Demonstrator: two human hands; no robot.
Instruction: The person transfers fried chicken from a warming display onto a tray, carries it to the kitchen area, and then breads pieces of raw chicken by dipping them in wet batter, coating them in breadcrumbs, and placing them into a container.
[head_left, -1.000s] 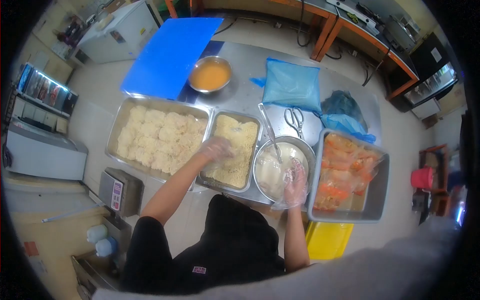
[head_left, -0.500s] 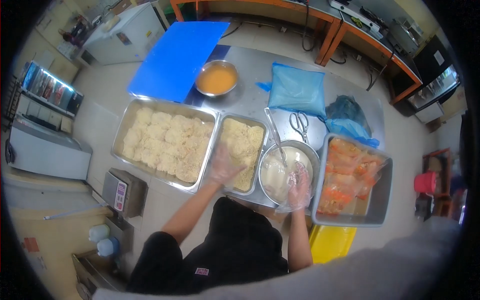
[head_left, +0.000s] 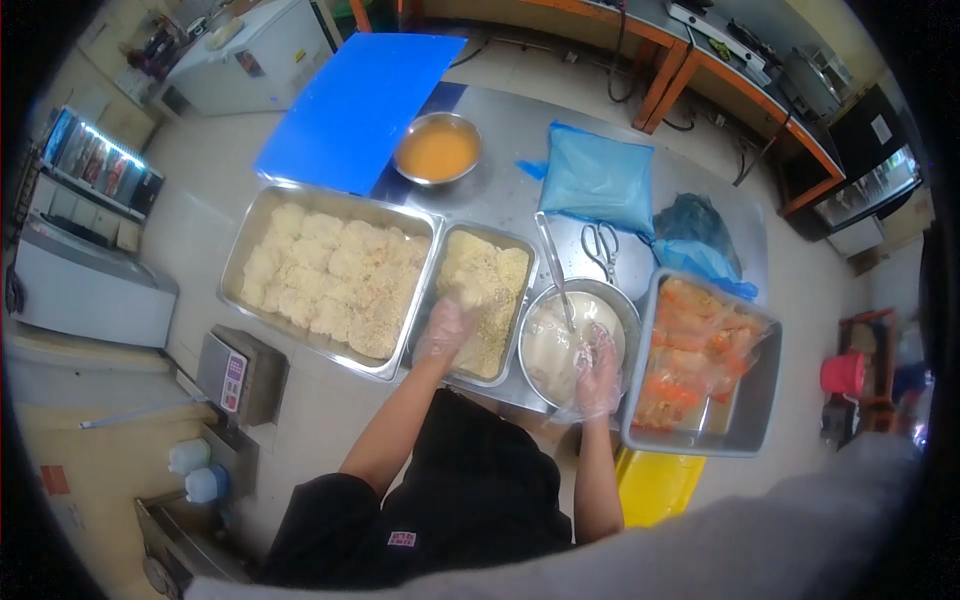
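Note:
My left hand, in a clear plastic glove, reaches into a narrow metal tray of breadcrumbs. Its fingers are blurred and partly hidden against the crumbs, so their grip is unclear. A larger crumb-coated lump lies at the tray's far end. Over the near right side of a metal bowl of pale batter, my gloved right hand is held with batter-smeared fingers apart. A metal ladle leans in that bowl. Left of the crumbs, a wide metal tray holds rows of breaded pieces.
A grey tub with bagged orange-coloured food stands at right. Behind are scissors, a blue bag, a bowl of orange liquid and a blue board. A scale stands lower left.
My left hand has shifted right and slightly up, from the tray's left edge into the crumbs. My right hand stays almost in place over the batter. The view has shifted slightly.

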